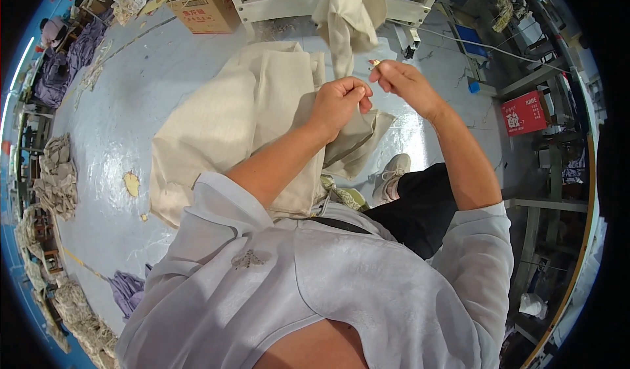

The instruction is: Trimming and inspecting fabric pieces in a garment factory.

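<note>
My left hand is closed, thumb pressed against the fingers, on the edge of a large beige cloth. The cloth drapes across my lap and spreads out to the left, with a loose corner hanging below the hand. Just to the right, my right hand is raised and closed on a small yellowish metal tool. Most of that tool is hidden by the fingers, so its kind cannot be made out. Between the hands there is a narrow gap; any thread there is too fine to see.
More beige cloth hangs from a pale table frame ahead. A cardboard box stands at the far left, a red box at the right. Heaped fabric lines the left side. A cable runs across the far right.
</note>
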Available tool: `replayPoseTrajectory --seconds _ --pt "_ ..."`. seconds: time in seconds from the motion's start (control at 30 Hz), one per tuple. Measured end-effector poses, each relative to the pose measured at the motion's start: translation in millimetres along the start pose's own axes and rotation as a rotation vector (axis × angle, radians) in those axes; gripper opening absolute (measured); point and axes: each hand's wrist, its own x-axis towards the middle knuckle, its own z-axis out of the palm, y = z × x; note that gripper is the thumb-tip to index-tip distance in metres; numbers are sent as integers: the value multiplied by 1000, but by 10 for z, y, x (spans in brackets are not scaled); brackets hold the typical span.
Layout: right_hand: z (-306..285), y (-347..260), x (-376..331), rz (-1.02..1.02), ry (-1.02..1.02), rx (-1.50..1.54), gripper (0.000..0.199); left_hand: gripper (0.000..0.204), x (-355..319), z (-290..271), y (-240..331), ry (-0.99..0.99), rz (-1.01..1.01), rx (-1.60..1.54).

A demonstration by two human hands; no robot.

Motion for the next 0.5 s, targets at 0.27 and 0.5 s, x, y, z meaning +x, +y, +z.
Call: replayPoseTrajectory --seconds 0.27,0.5 --pt "287 398 -453 -97 244 4 37 14 130 168 284 -5 -1 -196" --pt "12 347 -646 -146 304 -123 29 14 243 281 676 -296 170 -9"
